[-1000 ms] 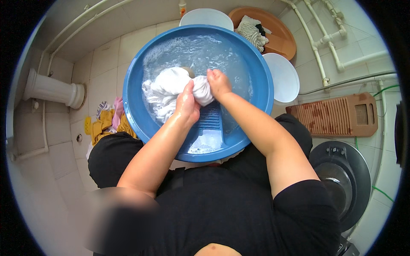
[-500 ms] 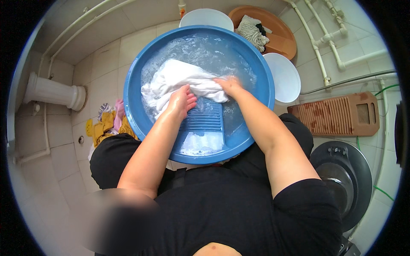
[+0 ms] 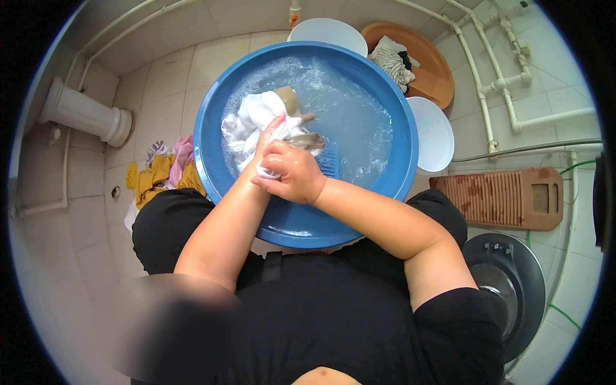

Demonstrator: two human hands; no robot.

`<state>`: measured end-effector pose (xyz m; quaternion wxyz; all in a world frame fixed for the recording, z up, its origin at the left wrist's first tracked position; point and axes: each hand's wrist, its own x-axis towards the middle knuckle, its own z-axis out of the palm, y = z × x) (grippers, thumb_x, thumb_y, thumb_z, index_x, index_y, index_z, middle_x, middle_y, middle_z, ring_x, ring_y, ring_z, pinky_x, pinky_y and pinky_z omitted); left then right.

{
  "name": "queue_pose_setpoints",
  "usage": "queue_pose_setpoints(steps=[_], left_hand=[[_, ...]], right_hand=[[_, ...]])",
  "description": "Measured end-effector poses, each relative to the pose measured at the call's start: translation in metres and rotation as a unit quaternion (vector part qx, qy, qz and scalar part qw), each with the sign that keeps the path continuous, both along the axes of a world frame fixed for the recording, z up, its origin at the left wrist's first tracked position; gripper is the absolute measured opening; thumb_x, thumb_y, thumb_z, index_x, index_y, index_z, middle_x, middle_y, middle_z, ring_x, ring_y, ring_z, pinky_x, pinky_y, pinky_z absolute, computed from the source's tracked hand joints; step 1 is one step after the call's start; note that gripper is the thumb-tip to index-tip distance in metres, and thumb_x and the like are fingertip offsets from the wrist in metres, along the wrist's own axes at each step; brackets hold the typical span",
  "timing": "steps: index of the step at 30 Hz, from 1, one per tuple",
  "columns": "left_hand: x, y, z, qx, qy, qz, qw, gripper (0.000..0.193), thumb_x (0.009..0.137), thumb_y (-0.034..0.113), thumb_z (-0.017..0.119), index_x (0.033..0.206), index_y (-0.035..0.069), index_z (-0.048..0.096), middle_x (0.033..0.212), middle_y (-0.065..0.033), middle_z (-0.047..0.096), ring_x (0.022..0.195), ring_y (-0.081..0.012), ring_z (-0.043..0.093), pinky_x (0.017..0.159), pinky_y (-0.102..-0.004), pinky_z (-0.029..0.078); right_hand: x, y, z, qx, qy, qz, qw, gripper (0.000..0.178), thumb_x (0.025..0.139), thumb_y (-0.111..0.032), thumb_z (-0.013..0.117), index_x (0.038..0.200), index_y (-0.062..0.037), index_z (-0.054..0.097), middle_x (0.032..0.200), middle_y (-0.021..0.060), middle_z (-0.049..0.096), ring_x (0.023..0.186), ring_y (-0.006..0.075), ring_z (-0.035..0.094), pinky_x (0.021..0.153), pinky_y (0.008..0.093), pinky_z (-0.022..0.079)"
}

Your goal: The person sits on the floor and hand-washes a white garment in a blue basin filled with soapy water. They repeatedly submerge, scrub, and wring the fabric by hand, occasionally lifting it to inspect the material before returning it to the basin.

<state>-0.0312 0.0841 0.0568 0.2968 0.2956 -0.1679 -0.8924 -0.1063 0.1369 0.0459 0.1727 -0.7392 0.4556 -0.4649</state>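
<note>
A wet white cloth (image 3: 258,110) lies bunched in the left part of a round blue basin (image 3: 412,141) of cloudy, sudsy water. Tan fabric (image 3: 290,102) shows at its right side; whether it belongs to the same piece I cannot tell. My right hand (image 3: 292,170) crosses over my left and is closed, with a fold of the white cloth between thumb and fingers. Against the cloth rests my left hand (image 3: 266,138), one finger stretched along it and the others hidden behind my right hand. Ridges of a blue washboard (image 3: 331,160) show beside the cloth.
Two white basins (image 3: 431,135) (image 3: 328,33) and a brown basin (image 3: 439,70) with a striped cloth (image 3: 391,62) stand beyond. At right are a brown washboard (image 3: 497,199) and a dark round lid-like object (image 3: 513,289). Yellow and pink clothes (image 3: 163,170) lie at left.
My right hand has come left and nearer, from the cloth's far right end to over my left hand. The cloth is bunched tighter toward the left, and tan fabric now shows.
</note>
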Motion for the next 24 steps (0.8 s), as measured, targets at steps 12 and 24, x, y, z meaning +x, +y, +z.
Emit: queue_pose_setpoints(steps=[12,24], left_hand=[[0.01,-0.011,-0.093,0.09,0.184,-0.026,0.978,0.03,0.087,0.032,0.047,0.092,0.003,0.054,0.075,-0.0099,0.057,0.068,-0.0209,0.056,0.065,-0.0358,0.048],[-0.023,-0.007,-0.069,-0.038,-0.118,0.143,0.982,0.031,0.089,0.014,0.043,0.117,0.003,0.038,0.118,-0.0183,0.046,0.104,-0.0294,0.05,0.088,-0.0425,0.041]], right_hand=[[0.002,0.0,-0.027,0.026,-0.005,-0.133,0.991,0.025,0.075,-0.025,0.056,0.056,-0.0095,0.055,0.061,0.01,0.056,0.056,0.0285,0.056,0.051,0.0367,0.045],[-0.149,-0.026,-0.115,0.373,0.113,-0.438,0.81,0.042,0.081,-0.041,0.046,0.084,-0.0021,0.062,0.09,0.0215,0.059,0.086,0.0374,0.057,0.079,0.0432,0.044]])
